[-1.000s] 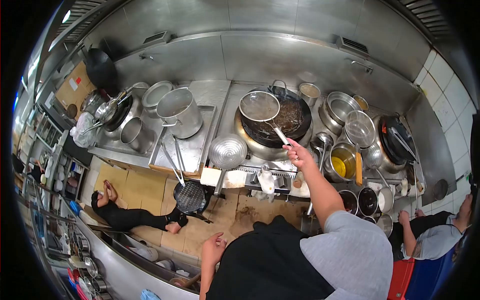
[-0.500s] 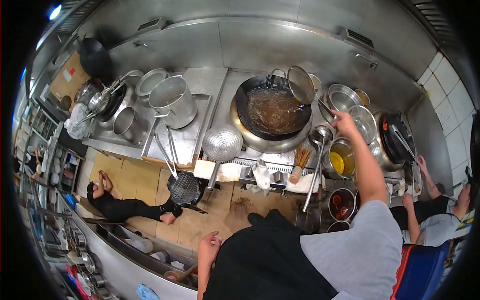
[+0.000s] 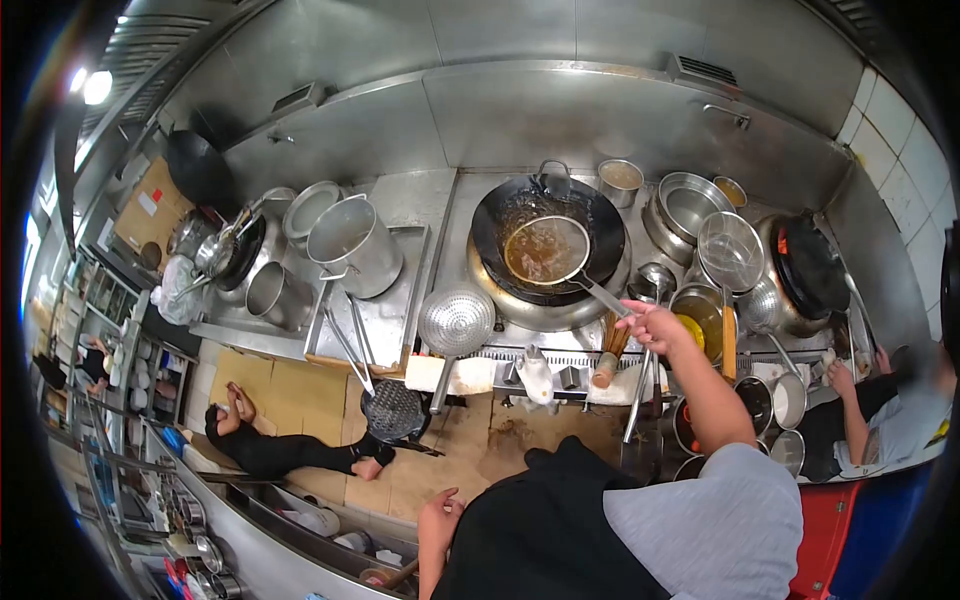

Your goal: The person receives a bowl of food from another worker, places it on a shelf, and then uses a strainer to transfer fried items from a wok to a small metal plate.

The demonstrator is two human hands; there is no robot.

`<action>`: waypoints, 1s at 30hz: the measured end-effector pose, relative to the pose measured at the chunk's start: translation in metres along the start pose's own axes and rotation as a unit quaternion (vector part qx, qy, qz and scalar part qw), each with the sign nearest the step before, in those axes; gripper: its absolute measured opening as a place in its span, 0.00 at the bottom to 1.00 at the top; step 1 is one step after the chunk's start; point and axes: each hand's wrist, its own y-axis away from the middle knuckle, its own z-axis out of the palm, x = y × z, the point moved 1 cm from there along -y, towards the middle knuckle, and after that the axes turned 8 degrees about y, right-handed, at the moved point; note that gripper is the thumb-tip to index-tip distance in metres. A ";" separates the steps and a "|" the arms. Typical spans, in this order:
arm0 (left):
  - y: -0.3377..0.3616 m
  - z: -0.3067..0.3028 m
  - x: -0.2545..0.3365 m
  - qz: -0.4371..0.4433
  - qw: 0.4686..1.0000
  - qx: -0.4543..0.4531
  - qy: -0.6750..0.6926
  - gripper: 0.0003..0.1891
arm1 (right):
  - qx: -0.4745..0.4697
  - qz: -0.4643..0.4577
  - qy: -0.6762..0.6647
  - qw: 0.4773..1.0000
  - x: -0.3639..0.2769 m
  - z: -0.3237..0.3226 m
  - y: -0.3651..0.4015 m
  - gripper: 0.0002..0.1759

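Observation:
My right hand [image 3: 648, 326] is closed around the handle of a round wire-mesh strainer [image 3: 548, 250]. The strainer's bowl lies down inside a black wok [image 3: 492, 212], over bubbling brown liquid; what is in the mesh cannot be made out. The wok sits on a steel burner ring. Down at my side, beside the black apron, my left hand [image 3: 438, 514] hangs with loosely bent fingers and holds nothing visible. Just right of my right hand are a pot with yellow liquid [image 3: 693, 325] and a ladle [image 3: 650, 280].
Left of the wok are a perforated skimmer [image 3: 457, 318], a tall pot [image 3: 354, 245] and tongs [image 3: 350, 345]. A bamboo brush [image 3: 608, 355] lies on the front ledge. A second strainer [image 3: 733, 250] rests at right. Other people [image 3: 285, 448] are at left and right [image 3: 868, 415].
The strainer has come from raised above the wok's right rim down and left into the wok. My right hand moved with it, lower and slightly left. My left hand stays by my side.

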 end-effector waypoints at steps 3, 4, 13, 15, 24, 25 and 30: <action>0.000 0.000 0.003 0.006 1.000 0.008 -0.009 0.20 | -0.036 -0.020 -0.046 0.998 0.022 0.017 -0.017 0.35; 0.000 0.002 0.004 0.008 1.000 0.008 -0.009 0.20 | -0.037 -0.021 -0.046 0.998 0.027 0.022 -0.024 0.35; -0.006 0.024 -0.022 0.013 0.999 0.025 -0.033 0.18 | -0.077 -0.077 -0.146 0.983 -0.010 0.086 -0.059 0.37; -0.003 0.026 -0.021 0.021 0.999 0.031 -0.029 0.18 | -0.063 -0.114 -0.145 0.981 -0.051 0.097 -0.052 0.38; -0.002 0.029 -0.006 -0.040 0.997 0.047 -0.043 0.18 | 0.263 -0.589 0.235 0.727 -0.322 0.085 -0.038 0.32; -0.002 0.029 -0.006 -0.042 0.997 0.050 -0.029 0.18 | 0.353 -0.582 0.298 0.669 -0.344 0.082 -0.039 0.32; 0.001 0.028 -0.016 -0.056 0.996 0.065 -0.004 0.18 | 0.525 -0.351 0.597 0.495 -0.397 0.034 -0.084 0.23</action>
